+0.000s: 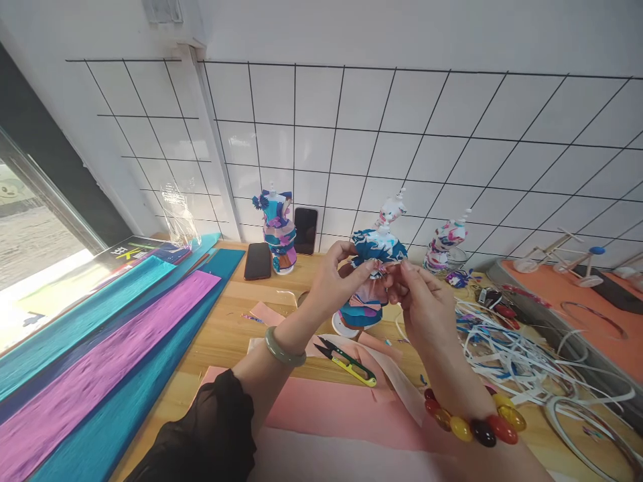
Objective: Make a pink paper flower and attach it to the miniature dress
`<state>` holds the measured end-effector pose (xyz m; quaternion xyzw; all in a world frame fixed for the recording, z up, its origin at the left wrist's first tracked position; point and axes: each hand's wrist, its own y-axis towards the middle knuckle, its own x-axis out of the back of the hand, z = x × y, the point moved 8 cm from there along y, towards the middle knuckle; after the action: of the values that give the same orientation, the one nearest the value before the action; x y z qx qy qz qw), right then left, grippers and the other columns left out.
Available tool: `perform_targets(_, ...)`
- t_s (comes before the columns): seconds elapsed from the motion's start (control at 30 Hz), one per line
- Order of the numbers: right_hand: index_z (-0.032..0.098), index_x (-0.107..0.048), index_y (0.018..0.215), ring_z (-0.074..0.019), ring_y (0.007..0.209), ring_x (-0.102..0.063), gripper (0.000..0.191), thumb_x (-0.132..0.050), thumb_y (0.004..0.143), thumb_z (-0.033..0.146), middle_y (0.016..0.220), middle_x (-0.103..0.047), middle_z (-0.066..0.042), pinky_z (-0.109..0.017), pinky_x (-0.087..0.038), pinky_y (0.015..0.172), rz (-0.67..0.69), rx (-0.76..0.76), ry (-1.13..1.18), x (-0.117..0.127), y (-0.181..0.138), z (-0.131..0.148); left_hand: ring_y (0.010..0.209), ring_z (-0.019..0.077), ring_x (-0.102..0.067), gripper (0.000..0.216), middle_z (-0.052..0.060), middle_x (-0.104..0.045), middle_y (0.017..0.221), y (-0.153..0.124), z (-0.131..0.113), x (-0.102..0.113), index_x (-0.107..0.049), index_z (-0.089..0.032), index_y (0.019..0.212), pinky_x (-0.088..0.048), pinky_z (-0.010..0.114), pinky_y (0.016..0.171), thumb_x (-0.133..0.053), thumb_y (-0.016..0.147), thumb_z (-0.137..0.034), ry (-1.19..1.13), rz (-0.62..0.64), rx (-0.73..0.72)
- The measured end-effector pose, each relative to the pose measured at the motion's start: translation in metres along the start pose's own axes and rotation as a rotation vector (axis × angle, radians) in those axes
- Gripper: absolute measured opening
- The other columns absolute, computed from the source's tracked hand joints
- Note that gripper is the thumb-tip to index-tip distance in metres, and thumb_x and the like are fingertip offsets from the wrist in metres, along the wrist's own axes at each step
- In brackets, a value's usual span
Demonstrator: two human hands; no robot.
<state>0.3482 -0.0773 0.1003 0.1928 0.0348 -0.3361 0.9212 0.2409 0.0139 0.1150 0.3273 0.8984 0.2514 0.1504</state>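
A small dress form [364,314] in a ruffled paper dress of blue, pink and purple stands before me on the table. At its upper part my left hand [341,278] is closed, thumb across the front just under the dark teal and white ruffle [378,248]. Close by, my right hand [426,301] pinches at the right side of the same ruffle. Whatever its fingertips hold is too small to make out. Yellow-handled thread snips [349,361] lie below the form, on pink crepe paper [336,412].
Another dressed form [278,231] stands at the back left beside two phones. Two patterned forms stand behind my hands and to the right. Long crepe paper strips [125,341] cover the left side. Tangled white and blue strips [507,348] lie at the right, near an orange-topped tray [567,294].
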Motion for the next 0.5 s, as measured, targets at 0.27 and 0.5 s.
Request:
perform_targets(0.27, 0.019, -0.066, 0.076, -0.01, 0.047, -0.046, 0.028, -0.054, 0.08, 0.044, 0.06, -0.056, 0.0, -0.024, -0.036, 0.044, 0.048, -0.002, 0.009, -0.006, -0.002, 0.002, 0.092, 0.0154, -0.056, 0.041, 0.005, -0.057, 0.097, 0.0, 0.005, 0.006, -0.043, -0.019, 0.098, -0.045, 0.027, 0.077, -0.068, 0.069, -0.034, -0.003, -0.119, 0.034)
perform_targets(0.5, 0.019, -0.067, 0.08, -0.0098, 0.048, -0.046, 0.027, -0.054, 0.08, 0.042, 0.059, -0.055, 0.001, -0.023, -0.036, 0.044, 0.097, -0.002, -0.007, -0.012, -0.005, 0.005, 0.095, 0.0165, -0.056, 0.037, 0.006, -0.059, 0.098, 0.0, 0.001, 0.009, -0.046, -0.018, 0.099, -0.044, 0.029, 0.082, -0.066, 0.072, -0.034, 0.014, -0.149, 0.004)
